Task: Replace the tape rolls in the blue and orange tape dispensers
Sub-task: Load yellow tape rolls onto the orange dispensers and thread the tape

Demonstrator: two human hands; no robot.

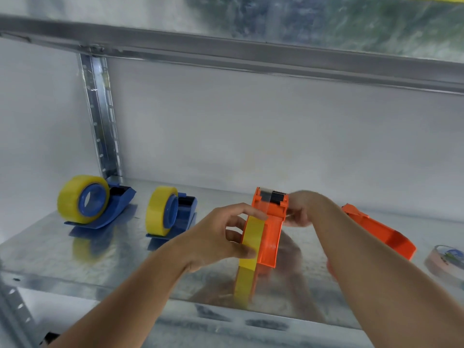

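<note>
Left hand pinching the yellow tape roll against the near orange dispenser on the metal shelf. Right hand closed on that dispenser's cutter end, steadying it. Loading step, apparently, roll not yet seated. Next: sliding it squarely onto the hub, then threading tape toward the blade. Two blue dispensers at left already loaded. Second orange dispenser at right empty, another roll beside it.
</note>
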